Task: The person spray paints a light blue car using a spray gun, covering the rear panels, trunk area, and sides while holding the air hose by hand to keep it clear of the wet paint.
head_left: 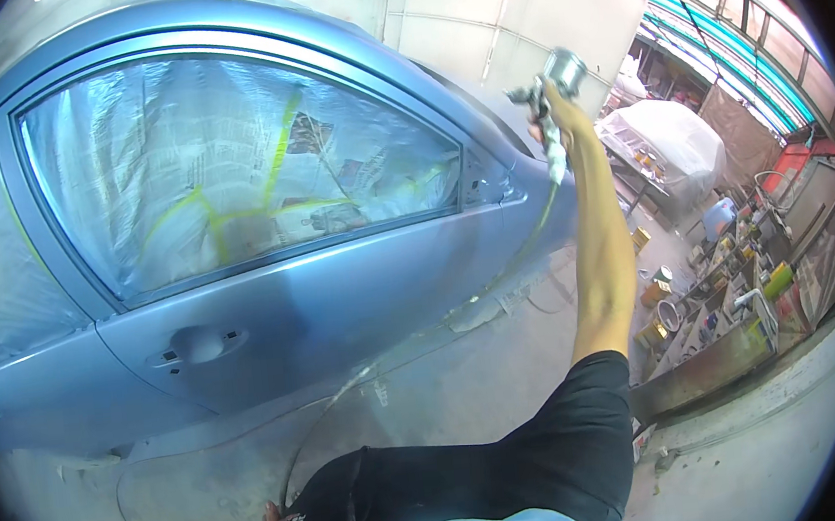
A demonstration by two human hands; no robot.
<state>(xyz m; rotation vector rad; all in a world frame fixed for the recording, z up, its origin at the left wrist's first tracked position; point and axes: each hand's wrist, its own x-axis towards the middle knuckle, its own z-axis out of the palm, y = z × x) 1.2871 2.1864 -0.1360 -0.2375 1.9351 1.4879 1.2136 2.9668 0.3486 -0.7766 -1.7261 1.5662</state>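
My right hand (547,119), arm stretched far forward, is closed around a spray gun (526,96) with a silver paint cup (565,69) on top. From the gun's handle an air hose (545,210) hangs down past the car. Low at the left, my left hand (270,519) shows only partly beside my black sleeve; its fingers appear closed on the hose. The blue car (359,276) stands in front of me, its side windows masked with clear plastic film (167,164), newspaper and yellow-green tape. A darker blue patch marks the door near the handle recess (199,344).
The hose loops over the grey floor (421,401) below the car. To the right, a cluttered bench (707,343) bears cans and tools. Behind it stands a vehicle under a pale plastic cover (672,140). White panels (454,16) rise beyond the car.
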